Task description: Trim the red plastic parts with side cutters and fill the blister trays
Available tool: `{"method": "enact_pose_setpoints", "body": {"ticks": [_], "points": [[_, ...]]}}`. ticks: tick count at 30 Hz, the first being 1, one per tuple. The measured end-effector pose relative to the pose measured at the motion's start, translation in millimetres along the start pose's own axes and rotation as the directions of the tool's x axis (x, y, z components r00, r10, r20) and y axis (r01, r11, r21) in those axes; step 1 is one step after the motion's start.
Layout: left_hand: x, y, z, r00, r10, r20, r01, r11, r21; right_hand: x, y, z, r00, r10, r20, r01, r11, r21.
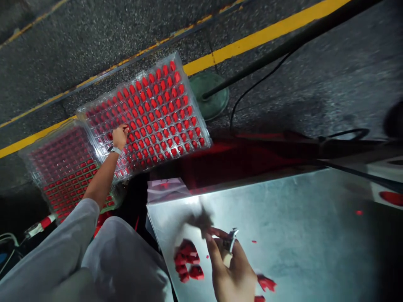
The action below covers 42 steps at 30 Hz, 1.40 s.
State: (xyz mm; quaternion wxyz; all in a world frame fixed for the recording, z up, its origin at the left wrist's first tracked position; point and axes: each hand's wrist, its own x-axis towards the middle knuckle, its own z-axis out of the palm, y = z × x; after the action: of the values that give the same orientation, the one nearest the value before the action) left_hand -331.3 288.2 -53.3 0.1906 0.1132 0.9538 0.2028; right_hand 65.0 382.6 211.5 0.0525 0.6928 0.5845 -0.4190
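My left hand (120,136) reaches into a clear plastic tray (176,58) lined with rows of small red pieces (153,102). Its fingers are pinched together on one red piece at the tray's left part. Above the metal table, my right hand (231,264) is closed around a small tool (232,240) with a shiny metal end and a pale handle. Its thumb and forefinger tips almost meet, and I cannot make out anything between them. A small heap of red pieces (185,260) lies left of this hand, and red scraps (266,283) lie right of it.
A second tray (59,147) of red pieces lies at the left, beside the first. Behind the trays, a dark pole (252,67) rises from a round green base (214,94). A cable (261,82) hangs near it. The metal table (299,218) fills the lower right.
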Motion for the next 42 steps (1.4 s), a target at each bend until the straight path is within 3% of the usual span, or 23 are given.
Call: {"method": "enact_pose_setpoints", "body": {"ticks": [5, 8, 15, 19, 22, 26, 30, 42], "points": [[-1.4, -5.4, -0.1, 0.995, 0.061, -0.080, -0.057, 0.997, 0.061, -5.1, -1.9, 6.6, 0.997, 0.064, 0.049, -0.067, 0.995, 0.068], [-2.7, -7.3, -0.5, 0.991, 0.104, -0.078, -0.098, 0.992, 0.080, -9.9, -4.5, 8.2, 0.998, 0.065, -0.013, -0.063, 0.993, 0.100], [-8.4, -8.6, -5.8, 0.990, 0.079, -0.116, -0.058, 0.983, 0.172, -7.0, 8.9, -0.2, 0.999, 0.022, -0.045, -0.022, 1.000, -0.013], [-8.4, 0.8, -9.6, 0.994, 0.049, -0.093, -0.025, 0.970, 0.241, -2.2, 23.8, -3.9, 0.998, -0.034, -0.058, 0.029, 0.997, -0.076], [-10.8, 10.6, -12.0, 0.996, 0.084, -0.030, -0.071, 0.952, 0.297, 1.8, 30.9, -6.3, 0.996, -0.087, -0.004, 0.086, 0.991, -0.107], [-14.5, 20.5, -14.1, 0.993, 0.114, 0.044, -0.122, 0.922, 0.367, -1.2, 23.2, -3.8, 0.992, -0.124, 0.029, 0.125, 0.991, -0.052], [-14.1, 25.6, -13.3, 0.990, 0.126, 0.070, -0.143, 0.904, 0.402, -13.1, 7.1, 4.3, 0.988, -0.133, -0.082, 0.133, 0.991, 0.002], [-1.9, 20.5, -15.1, 0.991, 0.135, 0.018, -0.133, 0.927, 0.350, -15.8, 3.7, 5.7, 0.987, -0.131, -0.088, 0.136, 0.989, 0.055]]}}
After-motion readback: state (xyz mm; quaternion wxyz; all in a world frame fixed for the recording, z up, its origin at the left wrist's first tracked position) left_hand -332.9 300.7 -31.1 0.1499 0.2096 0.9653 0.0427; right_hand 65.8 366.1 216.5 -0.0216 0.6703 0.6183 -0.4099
